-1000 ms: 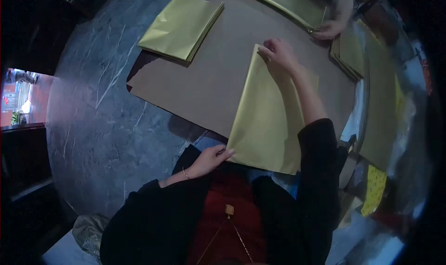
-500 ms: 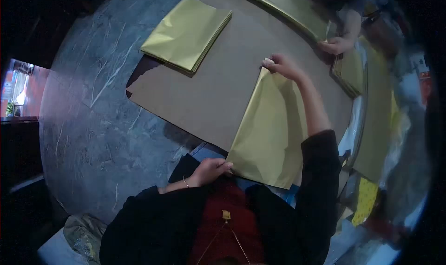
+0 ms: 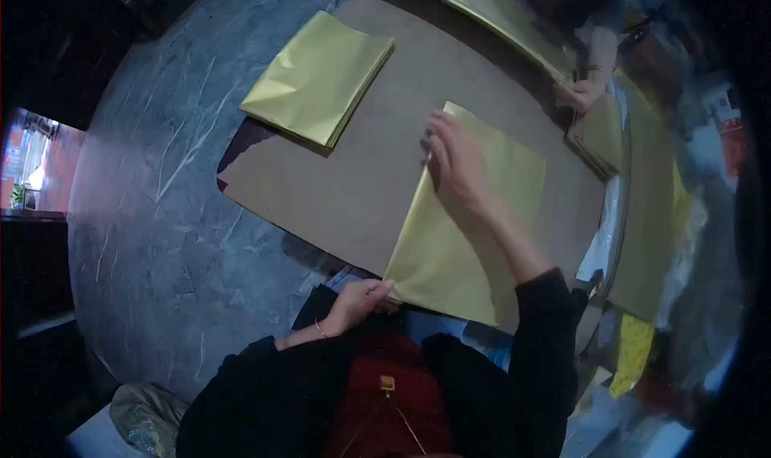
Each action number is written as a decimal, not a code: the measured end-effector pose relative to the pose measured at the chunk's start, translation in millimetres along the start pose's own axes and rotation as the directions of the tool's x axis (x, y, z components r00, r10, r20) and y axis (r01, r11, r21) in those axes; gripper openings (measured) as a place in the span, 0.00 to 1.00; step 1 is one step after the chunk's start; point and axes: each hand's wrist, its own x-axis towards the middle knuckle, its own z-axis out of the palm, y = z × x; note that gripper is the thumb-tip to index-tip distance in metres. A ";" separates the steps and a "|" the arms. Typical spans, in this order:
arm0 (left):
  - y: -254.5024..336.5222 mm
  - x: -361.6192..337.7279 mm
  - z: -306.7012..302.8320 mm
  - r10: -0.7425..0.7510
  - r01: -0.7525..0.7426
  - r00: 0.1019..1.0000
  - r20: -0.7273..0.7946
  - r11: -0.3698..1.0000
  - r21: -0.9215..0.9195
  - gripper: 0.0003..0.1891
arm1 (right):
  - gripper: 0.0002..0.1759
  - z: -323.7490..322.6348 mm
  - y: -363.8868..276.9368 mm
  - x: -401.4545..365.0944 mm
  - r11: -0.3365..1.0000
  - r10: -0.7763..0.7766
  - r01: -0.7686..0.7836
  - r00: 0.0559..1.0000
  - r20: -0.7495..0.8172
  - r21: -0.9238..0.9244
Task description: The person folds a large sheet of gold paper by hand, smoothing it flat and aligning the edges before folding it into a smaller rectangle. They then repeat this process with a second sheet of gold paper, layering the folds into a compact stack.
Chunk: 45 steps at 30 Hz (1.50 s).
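Observation:
A folded sheet of gold paper (image 3: pixel 458 257) lies slantwise over the brown cardboard (image 3: pixel 321 193), its near end reaching the cardboard's front edge. My left hand (image 3: pixel 361 304) pinches the near left corner between thumb and fingers. My right hand (image 3: pixel 456 165) rests on the upper part of the left edge, its fingers stretched and slightly bent over that edge; they are a little blurred. Beyond it, the far corner of the paper lies uncovered. To the upper left sits a neat stack of gold paper (image 3: pixel 321 77).
Another person's hand (image 3: pixel 580 95) touches a large gold sheet (image 3: pixel 498 16) at the far side. More folded gold paper (image 3: pixel 602 133) is stacked at right. The cardboard lies on a grey marbled table (image 3: pixel 177 193). A yellow strip (image 3: pixel 632 354) hangs at the lower right.
My right hand has let go of the far corner and moved toward me onto the left edge of the paper. My left hand keeps its pinch at the near corner.

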 end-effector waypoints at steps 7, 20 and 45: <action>-32.6 14.3 -3.4 0.126 -0.121 0.991 -0.038 0.986 0.116 0.19 | 0.34 7.9 -72.4 -104.7 0.875 -0.478 0.348 0.511 0.715 0.336; 1.5 -1.4 0.5 0.064 -0.063 0.998 -0.029 0.998 0.026 0.22 | 0.34 13.3 4.4 -14.8 0.964 -0.251 0.253 0.779 0.574 0.078; -27.8 13.6 -8.4 0.073 -0.071 0.997 -0.005 0.985 0.156 0.25 | 0.35 6.0 -47.6 -103.4 0.889 -0.418 0.434 0.634 0.650 0.148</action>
